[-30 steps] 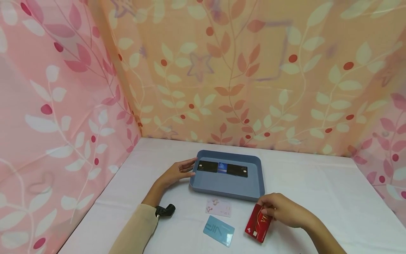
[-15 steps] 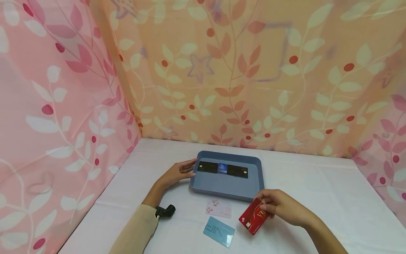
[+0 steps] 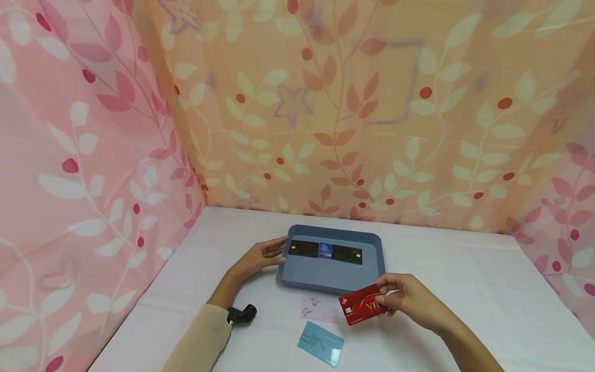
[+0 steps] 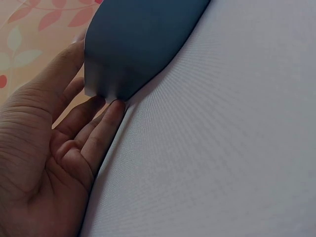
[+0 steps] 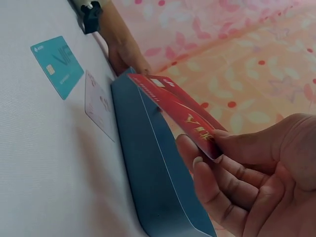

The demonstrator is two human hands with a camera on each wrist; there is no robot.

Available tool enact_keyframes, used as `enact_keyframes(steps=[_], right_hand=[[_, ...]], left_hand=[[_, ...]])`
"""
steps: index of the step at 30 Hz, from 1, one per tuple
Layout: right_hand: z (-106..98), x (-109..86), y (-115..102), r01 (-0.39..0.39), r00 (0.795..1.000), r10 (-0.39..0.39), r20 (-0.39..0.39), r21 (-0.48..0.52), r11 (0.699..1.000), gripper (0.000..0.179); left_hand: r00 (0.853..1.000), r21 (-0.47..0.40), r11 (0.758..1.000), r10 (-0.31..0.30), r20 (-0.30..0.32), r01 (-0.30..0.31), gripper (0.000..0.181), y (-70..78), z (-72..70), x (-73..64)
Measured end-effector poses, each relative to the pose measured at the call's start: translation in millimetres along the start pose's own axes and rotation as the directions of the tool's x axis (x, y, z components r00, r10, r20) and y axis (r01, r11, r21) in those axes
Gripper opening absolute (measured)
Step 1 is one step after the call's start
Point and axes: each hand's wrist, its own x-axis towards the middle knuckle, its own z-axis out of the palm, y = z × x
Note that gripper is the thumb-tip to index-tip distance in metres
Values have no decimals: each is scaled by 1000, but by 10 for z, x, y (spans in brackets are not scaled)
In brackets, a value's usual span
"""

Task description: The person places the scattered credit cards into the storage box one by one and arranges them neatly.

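My right hand (image 3: pixel 406 299) pinches a red VIP card (image 3: pixel 363 305) between thumb and fingers, above the table by the tray's near right corner. In the right wrist view the red card (image 5: pixel 180 111) is tilted, its chip end pointing away from the hand. The left hand (image 3: pixel 257 258) rests its fairly straight fingers against the left end of a shallow blue tray (image 3: pixel 321 279). Two black cards (image 3: pixel 304 248) lie in a row inside the tray, with a small blue card (image 3: pixel 325 250) between them. The left wrist view shows fingertips touching the tray's outer wall (image 4: pixel 133 49).
On the white table (image 3: pixel 446 274), in front of the tray, lie a pale pink card (image 3: pixel 318 309) and, nearer, a light blue VIP card (image 3: pixel 321 343). The red card partly overlaps the pink one in the head view. Patterned curtains (image 3: pixel 344 113) stand behind and at the sides.
The red card has swung from nearly upright to lying more sideways, and has moved up and left toward the tray with my right hand. The left hand stays at the tray.
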Motion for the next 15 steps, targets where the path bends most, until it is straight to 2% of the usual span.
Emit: enact_keyframes(steps=[9, 15], right_hand=[[28, 28, -15, -15, 997, 19, -75, 54, 998, 35], [33, 63, -58, -15, 993, 22, -118, 56, 998, 39]], left_hand=[[1000, 18, 1000, -6, -9, 6, 71, 9, 18, -19], [1000, 16, 1000, 10, -4, -10, 70, 0, 12, -11]])
